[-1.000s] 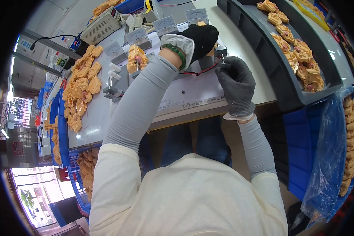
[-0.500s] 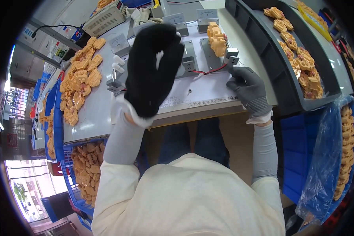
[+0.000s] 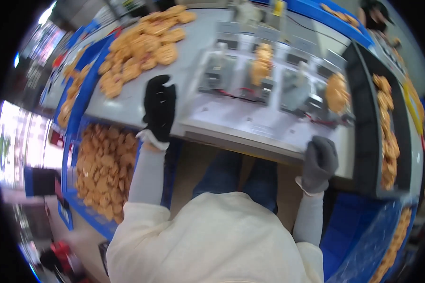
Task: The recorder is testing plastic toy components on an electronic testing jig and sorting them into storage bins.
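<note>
My left hand (image 3: 159, 106), in a black glove, is above the table's front left part, its fingers and thumb apart with nothing seen between them. Nearest to it lies a pile of peach-orange moulded plastic parts (image 3: 141, 49). My right hand (image 3: 320, 162), in a grey glove, is curled near the front right edge of a white test board (image 3: 250, 118); whatever its fingers may hold is hidden. On the board stand several metal fixtures with red and black wires. One plastic part (image 3: 262, 66) sits upright in a middle fixture, another plastic part (image 3: 337, 93) in the right one.
Left below the table, a blue basket (image 3: 72, 188) is full of plastic parts. A dark grey tray (image 3: 363, 141) with more parts stands at the right. A blue bin (image 3: 337, 226) with clear plastic film is below it. Another person (image 3: 377, 19) is at the far right.
The view has swung, showing more fixtures at the right. My left hand has dropped away from the fixtures towards the table's left front. My right hand has come back from the clamp block beside the plastic part.
</note>
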A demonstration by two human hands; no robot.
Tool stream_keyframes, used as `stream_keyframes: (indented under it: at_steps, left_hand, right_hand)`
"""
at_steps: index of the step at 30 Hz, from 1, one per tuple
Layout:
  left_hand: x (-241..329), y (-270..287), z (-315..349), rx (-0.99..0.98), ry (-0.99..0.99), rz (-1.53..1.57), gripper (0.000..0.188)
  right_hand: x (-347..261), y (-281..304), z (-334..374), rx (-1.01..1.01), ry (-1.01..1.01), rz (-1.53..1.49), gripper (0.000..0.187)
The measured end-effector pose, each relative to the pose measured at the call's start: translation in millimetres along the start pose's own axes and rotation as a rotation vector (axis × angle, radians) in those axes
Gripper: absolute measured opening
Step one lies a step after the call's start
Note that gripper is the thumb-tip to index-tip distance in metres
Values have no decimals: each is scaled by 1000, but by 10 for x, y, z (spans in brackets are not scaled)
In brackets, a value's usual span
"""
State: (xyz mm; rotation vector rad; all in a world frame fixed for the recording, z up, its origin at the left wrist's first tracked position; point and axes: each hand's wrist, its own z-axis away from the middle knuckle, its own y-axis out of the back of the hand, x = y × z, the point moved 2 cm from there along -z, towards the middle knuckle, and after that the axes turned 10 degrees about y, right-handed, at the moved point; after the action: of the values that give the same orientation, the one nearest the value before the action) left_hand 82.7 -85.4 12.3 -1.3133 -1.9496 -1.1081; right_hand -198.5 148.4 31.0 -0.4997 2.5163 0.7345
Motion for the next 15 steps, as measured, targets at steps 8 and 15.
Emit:
stream_keyframes:
  at_steps: [8, 15]
  left_hand:
    - [-1167, 64, -772, -51, -151, -582, 39]
    - [-1240, -722, -1234, -250, -76, -990, 61]
  right_hand:
    - [184, -142, 85, 50, -155, 25, 9]
    - [171, -65, 104, 23, -105, 83, 9]
